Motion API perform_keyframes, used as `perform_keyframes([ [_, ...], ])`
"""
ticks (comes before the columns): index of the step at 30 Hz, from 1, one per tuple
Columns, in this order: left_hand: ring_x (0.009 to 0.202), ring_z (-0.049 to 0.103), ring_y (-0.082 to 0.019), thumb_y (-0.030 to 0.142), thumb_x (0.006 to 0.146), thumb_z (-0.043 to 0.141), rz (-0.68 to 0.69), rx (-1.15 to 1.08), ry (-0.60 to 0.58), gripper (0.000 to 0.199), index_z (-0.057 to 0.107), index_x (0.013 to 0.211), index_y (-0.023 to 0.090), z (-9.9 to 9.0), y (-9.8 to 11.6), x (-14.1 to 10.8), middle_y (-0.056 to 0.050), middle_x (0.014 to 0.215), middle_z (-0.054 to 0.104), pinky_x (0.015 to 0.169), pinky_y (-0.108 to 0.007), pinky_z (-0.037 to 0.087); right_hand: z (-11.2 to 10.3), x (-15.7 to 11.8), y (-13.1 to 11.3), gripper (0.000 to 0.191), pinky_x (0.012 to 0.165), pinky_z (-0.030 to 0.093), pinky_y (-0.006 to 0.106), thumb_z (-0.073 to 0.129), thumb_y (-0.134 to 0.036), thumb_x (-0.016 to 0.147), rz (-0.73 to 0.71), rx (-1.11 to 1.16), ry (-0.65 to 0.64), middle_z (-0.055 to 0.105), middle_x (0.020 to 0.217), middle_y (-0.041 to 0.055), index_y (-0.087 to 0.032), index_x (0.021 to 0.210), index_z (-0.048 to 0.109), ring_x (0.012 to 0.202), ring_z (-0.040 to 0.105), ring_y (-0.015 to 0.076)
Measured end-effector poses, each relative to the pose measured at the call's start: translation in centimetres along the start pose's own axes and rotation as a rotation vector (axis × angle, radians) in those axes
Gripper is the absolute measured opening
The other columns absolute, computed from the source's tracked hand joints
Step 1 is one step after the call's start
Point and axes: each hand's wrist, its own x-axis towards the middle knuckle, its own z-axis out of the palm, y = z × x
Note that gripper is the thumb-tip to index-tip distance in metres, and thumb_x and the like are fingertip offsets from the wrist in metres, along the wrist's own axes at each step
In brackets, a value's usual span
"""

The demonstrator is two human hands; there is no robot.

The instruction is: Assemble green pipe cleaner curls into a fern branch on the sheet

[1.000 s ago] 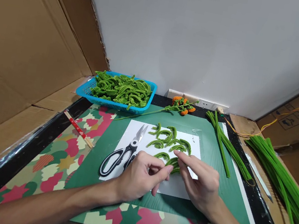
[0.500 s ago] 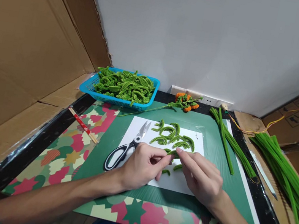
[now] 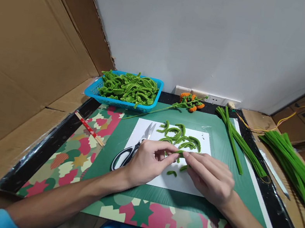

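Note:
My left hand (image 3: 148, 160) and my right hand (image 3: 212, 176) meet over a white sheet of paper (image 3: 149, 129). Between their fingertips they pinch a short green pipe cleaner piece (image 3: 180, 153), the left at one end and the right at the other. Several curled green pipe cleaner pieces (image 3: 186, 145) lie on the paper just beyond the fingers, and a small bent one (image 3: 172, 173) rests below them. Scissors (image 3: 123, 157) with black and white handles lie beside my left hand, which partly covers them, blades pointing away from me.
At the back left a blue basket (image 3: 121, 103) is heaped with curled green pieces. An orange flower stem (image 3: 182, 105) lies behind the paper. Chopsticks (image 3: 89, 129) in a red sleeve lie left. Bundles of long green pipe cleaners (image 3: 241, 147) and a pale blade-like tool (image 3: 274, 173) are at right.
The view has shifted slightly. My left fingertips have moved a little along the green piece, and both hands still pinch it.

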Motion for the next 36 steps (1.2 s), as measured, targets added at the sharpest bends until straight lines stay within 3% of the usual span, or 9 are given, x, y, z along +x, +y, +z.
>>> perform_keyframes([
  [7, 0.059, 0.065, -0.013, 0.022, 0.092, 0.07, -0.01, -0.051, -0.008, 0.016, 0.081, 0.101, 0.015, 0.0, 0.4, 0.0, -0.003, 0.072, 0.075, 0.054, -0.022, 0.049, -0.3, -0.4, 0.1, 0.052, 0.071, 0.063, 0.034, 0.063, -0.003, 0.098, -0.115, -0.011, -0.048, 0.081, 0.107, 0.0164, -0.01, 0.149, 0.059, 0.084, 0.077, 0.0223],
  [11, 0.057, 0.062, -0.012, 0.021, 0.092, 0.07, 0.133, 0.1, -0.011, 0.018, 0.081, 0.106, 0.016, -0.4, 0.0, 0.0, -0.002, 0.074, 0.076, 0.056, -0.023, 0.049, -0.2, -0.1, 0.1, 0.036, 0.074, 0.062, 0.034, 0.065, -0.003, 0.097, -0.072, 0.003, -0.059, 0.08, 0.101, 0.0157, -0.008, 0.132, 0.068, 0.085, 0.074, 0.0222],
  [16, 0.053, 0.054, -0.009, 0.023, 0.087, 0.077, 0.258, 0.32, -0.016, 0.024, 0.08, 0.11, 0.018, -1.5, -0.3, 0.7, -0.004, 0.097, 0.082, 0.057, -0.025, 0.048, -0.3, 0.6, 0.2, 0.023, 0.076, 0.061, 0.034, 0.068, -0.006, 0.096, -0.074, 0.012, -0.122, 0.081, 0.099, 0.0114, -0.01, 0.118, 0.071, 0.087, 0.075, 0.0229],
  [24, 0.062, 0.066, -0.012, 0.018, 0.093, 0.072, 0.463, 0.344, -0.252, 0.006, 0.077, 0.094, 0.017, -2.9, 0.1, 1.5, -0.001, 0.083, 0.08, 0.057, -0.024, 0.044, -1.0, 0.6, 1.7, 0.046, 0.073, 0.058, 0.035, 0.064, -0.007, 0.095, -0.031, -0.04, -0.174, 0.08, 0.096, 0.0095, -0.011, 0.141, 0.06, 0.083, 0.073, 0.0224],
  [30, 0.068, 0.071, -0.016, 0.02, 0.101, 0.063, 0.708, 0.59, -0.411, 0.013, 0.076, 0.102, 0.017, -3.8, -0.2, 1.9, -0.002, 0.084, 0.077, 0.058, -0.028, 0.041, -1.7, 0.5, 3.3, 0.032, 0.072, 0.055, 0.035, 0.062, -0.003, 0.095, 0.008, -0.128, -0.151, 0.078, 0.092, 0.0096, -0.013, 0.125, 0.066, 0.078, 0.07, 0.0218],
  [36, 0.065, 0.066, -0.016, 0.024, 0.107, 0.055, 0.716, 0.74, -0.511, 0.02, 0.073, 0.101, 0.017, -3.5, -0.4, 1.8, -0.001, 0.081, 0.071, 0.058, -0.029, 0.04, -1.7, 0.5, 3.2, 0.019, 0.068, 0.052, 0.034, 0.06, -0.005, 0.098, -0.002, -0.143, -0.169, 0.075, 0.084, 0.007, -0.014, 0.113, 0.068, 0.073, 0.065, 0.0199],
])
